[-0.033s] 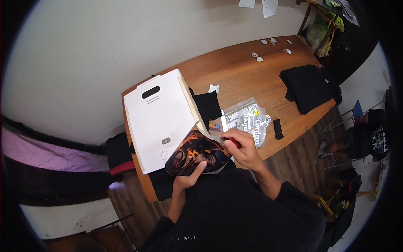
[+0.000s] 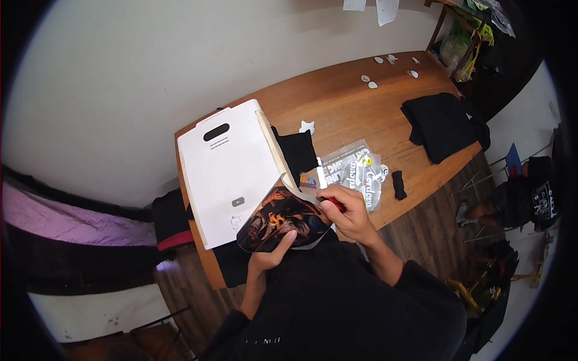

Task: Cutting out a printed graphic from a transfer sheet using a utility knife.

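A dark glossy printed sheet [image 2: 280, 219] with an orange picture is held up in front of me, its near edge in my left hand [image 2: 274, 257], thumb on top and fingers hidden beneath. At the sheet's right edge, my right hand [image 2: 348, 212] is wrapped round a red-handled tool [image 2: 335, 204]; its working end is hidden, so I cannot tell its kind. Just behind the sheet lies a large white machine [image 2: 229, 162] with a dark oval slot. Black cloth [image 2: 230, 265] shows under the machine's near edge, and more black fabric [image 2: 298, 151] sticks out on its right.
Clear printed sheets [image 2: 352, 171] overlap right of the machine on the wooden table [image 2: 349, 111]. Nearby are a rolled black cloth [image 2: 399, 185], a folded black garment [image 2: 439, 126] and several white paper scraps [image 2: 372, 85]. Another person [image 2: 512, 201] is at the far right.
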### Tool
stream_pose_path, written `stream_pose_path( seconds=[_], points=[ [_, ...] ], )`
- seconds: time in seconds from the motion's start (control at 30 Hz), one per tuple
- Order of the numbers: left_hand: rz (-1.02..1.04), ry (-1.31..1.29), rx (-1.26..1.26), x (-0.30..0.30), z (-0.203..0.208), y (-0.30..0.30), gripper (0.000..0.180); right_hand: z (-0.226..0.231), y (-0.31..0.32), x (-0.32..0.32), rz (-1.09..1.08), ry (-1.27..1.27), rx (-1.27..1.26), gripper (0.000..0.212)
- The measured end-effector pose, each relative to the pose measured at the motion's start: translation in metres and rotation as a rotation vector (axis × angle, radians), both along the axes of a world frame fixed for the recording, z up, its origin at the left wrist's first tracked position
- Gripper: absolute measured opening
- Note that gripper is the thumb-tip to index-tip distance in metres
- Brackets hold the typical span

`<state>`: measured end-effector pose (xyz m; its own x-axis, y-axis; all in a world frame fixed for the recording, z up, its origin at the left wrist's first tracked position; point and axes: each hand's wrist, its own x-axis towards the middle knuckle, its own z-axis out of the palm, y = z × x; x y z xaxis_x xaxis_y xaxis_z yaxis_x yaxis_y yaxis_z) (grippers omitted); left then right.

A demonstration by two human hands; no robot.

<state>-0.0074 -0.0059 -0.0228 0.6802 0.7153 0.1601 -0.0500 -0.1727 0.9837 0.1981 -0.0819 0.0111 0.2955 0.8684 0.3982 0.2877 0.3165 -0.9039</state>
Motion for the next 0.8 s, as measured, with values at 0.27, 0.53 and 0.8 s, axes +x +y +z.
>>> stream_pose_path(
  seconds=[0.27, 0.53, 0.8],
  points=[
    [-0.081, 0.013, 0.052, 0.0016, 0.0011, 0.0018, 0.033, 0.0011, 0.0019, -0.0001, -0.012, -0.043, 0.038, 0.014],
    [-0.008, -0.036, 0.067, 0.0010, 0.0012, 0.0012, 0.033, 0.0000, 0.0014, -0.0013, -0.023, -0.007, 0.089, 0.013],
    [0.003, -0.009, 0.030, 0.0006, 0.0019, -0.0002, 0.032, 0.0001, 0.0032, -0.0030, -0.038, -0.021, 0.060, 0.013]
  ],
)
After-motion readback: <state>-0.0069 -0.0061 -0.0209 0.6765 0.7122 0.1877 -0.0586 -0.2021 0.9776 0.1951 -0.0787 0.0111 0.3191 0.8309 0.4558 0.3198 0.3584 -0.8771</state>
